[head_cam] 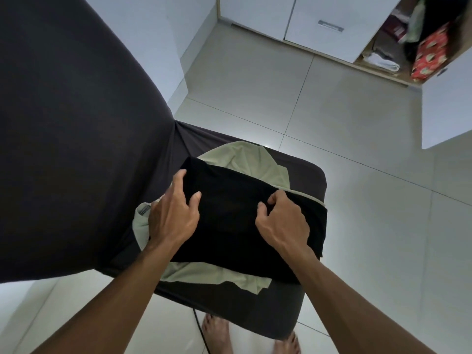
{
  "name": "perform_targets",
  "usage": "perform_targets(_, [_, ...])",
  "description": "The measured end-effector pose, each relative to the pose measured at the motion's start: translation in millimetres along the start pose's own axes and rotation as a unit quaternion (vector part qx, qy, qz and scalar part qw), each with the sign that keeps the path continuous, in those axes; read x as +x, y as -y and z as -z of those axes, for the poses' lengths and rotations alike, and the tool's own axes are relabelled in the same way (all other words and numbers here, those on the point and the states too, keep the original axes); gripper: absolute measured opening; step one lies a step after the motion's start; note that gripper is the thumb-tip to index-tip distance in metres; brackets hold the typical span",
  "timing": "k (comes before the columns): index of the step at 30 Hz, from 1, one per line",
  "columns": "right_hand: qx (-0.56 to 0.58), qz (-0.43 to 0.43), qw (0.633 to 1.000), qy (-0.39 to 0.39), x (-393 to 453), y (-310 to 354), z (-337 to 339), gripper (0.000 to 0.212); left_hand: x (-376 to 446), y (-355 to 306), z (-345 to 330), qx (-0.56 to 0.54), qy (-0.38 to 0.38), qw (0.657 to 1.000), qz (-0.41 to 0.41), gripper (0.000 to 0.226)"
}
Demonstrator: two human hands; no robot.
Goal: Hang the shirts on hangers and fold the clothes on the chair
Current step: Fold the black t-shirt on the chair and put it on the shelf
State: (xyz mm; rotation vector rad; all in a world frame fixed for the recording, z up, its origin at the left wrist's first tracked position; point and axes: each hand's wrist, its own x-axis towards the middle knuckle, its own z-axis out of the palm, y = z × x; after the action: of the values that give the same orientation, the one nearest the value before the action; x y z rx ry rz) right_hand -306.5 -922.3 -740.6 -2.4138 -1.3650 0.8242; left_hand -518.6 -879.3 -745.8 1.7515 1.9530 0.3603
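Note:
A folded black garment point(229, 221) lies across the seat of the dark-covered chair point(306, 177). Under it spreads a pale green garment point(250, 159), showing at the far side and at the near edge. My left hand point(173, 213) rests on the black garment's left edge, fingers spread and slightly bent, with the thumb on top. My right hand point(281, 221) sits on its right part with fingers curled, pinching the black cloth.
The chair's tall dark back point(76, 123) fills the left of the view. An open white wardrobe point(332, 26) at the far right holds stacked clothes point(383, 57) and a red patterned item point(429, 57). My bare feet point(217, 335) stand on the pale tiled floor.

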Motion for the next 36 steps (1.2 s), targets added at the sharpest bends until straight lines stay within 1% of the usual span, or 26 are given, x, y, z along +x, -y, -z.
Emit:
perform_targets(2, [0.002,0.035,0.999,-0.03,-6.3,-10.5,5.3,0.019,-9.5,-5.3,-5.4,0.073,-0.044,0.993,-0.083,0.048])
perform_targets(3, [-0.011,0.052,0.998,-0.025,-8.3,-17.6,7.0,0.019,-12.1,-9.1,-8.8,0.105,-0.03,0.987,-0.12,0.045])
perform_targets(4, [-0.032,0.061,0.998,-0.005,-9.6,-25.4,10.4,0.019,-11.3,-15.2,-11.2,0.139,0.021,0.98,-0.143,0.044])
perform_targets(5, [-0.05,0.059,0.997,0.02,-9.8,-32.4,13.1,0.02,-8.0,-20.3,-14.6,0.169,0.086,0.97,-0.15,0.045])
perform_targets(6, [-0.059,0.05,0.996,0.042,-8.5,-37.0,16.4,0.021,-1.6,-23.7,-17.7,0.19,0.149,0.96,-0.14,0.045])
perform_targets(7, [-0.062,0.041,0.996,0.055,-6.9,-38.8,19.8,0.021,5.5,-26.7,-16.6,0.179,0.2,0.956,-0.115,0.044])
perform_targets(8, [-0.064,0.037,0.996,0.057,-5.6,-38.8,22.5,0.022,13.3,-29.4,-12.3,0.12,0.227,0.963,-0.076,0.041])
perform_targets(9, [-0.066,0.042,0.996,0.052,-4.6,-37.3,23.7,0.022,19.9,-31.2,-5.4,0.033,0.228,0.972,-0.034,0.036])
perform_targets(10, [-0.067,0.055,0.995,0.042,-5.2,-34.0,23.5,0.022,24.2,-29.3,3.3,-0.044,0.215,0.976,0.0,0.031])
perform_targets(11, [-0.063,0.074,0.995,0.025,-5.9,-30.5,23.0,0.022,28.6,-26.4,12.4,-0.085,0.194,0.977,0.019,0.027])
perform_targets(13, [-0.045,0.122,0.991,0.003,-4.5,-21.9,20.4,0.023,37.1,-16.7,31.6,-0.084,0.163,0.982,0.037,0.024])
perform_targets(14, [-0.046,0.145,0.988,0.008,-2.0,-17.9,18.3,0.025,37.5,-12.6,39.9,-0.075,0.156,0.984,0.045,0.024])
perform_targets(15, [-0.057,0.16,0.985,0.026,1.3,-14.8,16.3,0.026,35.8,-9.5,44.8,-0.069,0.153,0.984,0.054,0.023])
perform_targets(17, [-0.091,0.16,0.979,0.083,8.1,-12.3,12.9,0.027,26.3,-8.9,44.8,-0.064,0.133,0.987,0.064,0.018])
perform_targets(19, [-0.107,0.161,0.974,0.118,11.9,-14.2,12.0,0.027,10.2,-13.9,36.7,-0.039,0.106,0.991,0.066,0.011])
perform_targets(22, [-0.112,0.198,0.961,0.16,16.9,-21.0,21.3,0.029,-20.2,-21.3,14.0,-0.013,0.05,0.992,0.116,0.012])
perform_targets(25, [-0.127,0.243,0.944,0.181,18.0,-33.9,35.9,0.028,-56.0,-28.6,-11.4,0.006,-0.025,0.976,0.217,0.019])
perform_targets(27, [-0.135,0.291,0.933,0.166,18.4,-37.9,41.4,0.022,-74.9,-37.6,-24.5,0.024,-0.049,0.957,0.286,0.025])
perform_targets(28, [-0.135,0.317,0.926,0.155,18.3,-36.4,41.2,0.018,-80.7,-41.6,-29.0,0.017,-0.067,0.947,0.315,0.027])
perform_targets(30, [-0.131,0.377,0.904,0.151,16.9,-24.5,35.1,0.01,-87.7,-44.4,-31.9,0.0,-0.116,0.923,0.367,0.029])
perform_targets(31, [-0.131,0.403,0.893,0.153,15.3,-17.2,30.5,0.009,-89.3,-43.6,-31.6,0.0,-0.129,0.914,0.384,0.031])
perform_targets(33, [-0.126,0.448,0.87,0.165,9.6,1.1,16.1,0.011,-92.1,-33.4,-27.9,-0.005,-0.129,0.905,0.405,0.034])
perform_targets(36, [-0.114,0.486,0.846,0.188,-0.6,27.8,-9.0,0.021,-90.5,-13.4,-19.4,0.013,-0.072,0.924,0.375,0.033])
